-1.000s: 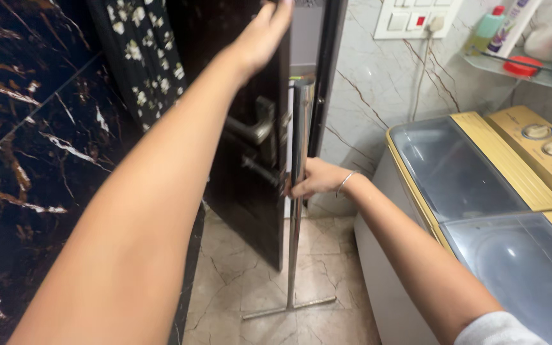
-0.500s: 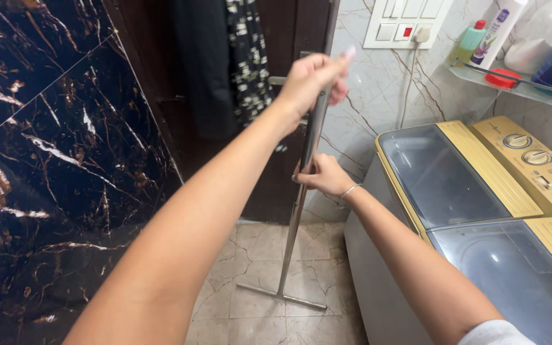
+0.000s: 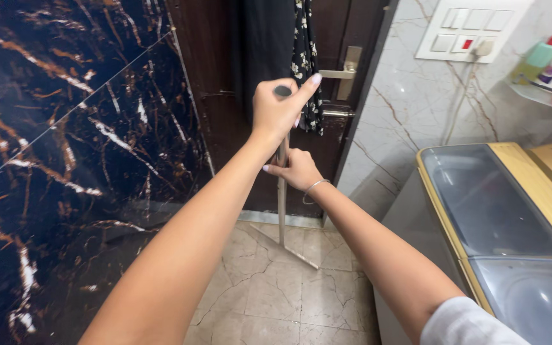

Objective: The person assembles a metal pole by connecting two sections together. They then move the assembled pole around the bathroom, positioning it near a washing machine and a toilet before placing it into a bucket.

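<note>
I hold a long metal floor wiper [image 3: 282, 211] upright, its blade resting on the beige floor tiles. My left hand [image 3: 280, 112] is closed around the top end of the handle. Lower down, my right hand [image 3: 296, 170], with a thin bangle at the wrist, grips the same handle. Both arms stretch forward from the bottom of the view. The wiper stands just in front of a dark brown door [image 3: 215, 76].
Dark clothes [image 3: 269, 45] hang on the door beside its metal handle [image 3: 343, 71]. A black marble wall [image 3: 65, 160] fills the left. A top-loading washing machine [image 3: 499, 223] stands at the right, under a switch panel [image 3: 471, 29] and a shelf with bottles [image 3: 544, 61].
The door has gone from open to shut. My left hand left the door's edge and took the top of the wiper handle. The wiper now stands nearer the middle.
</note>
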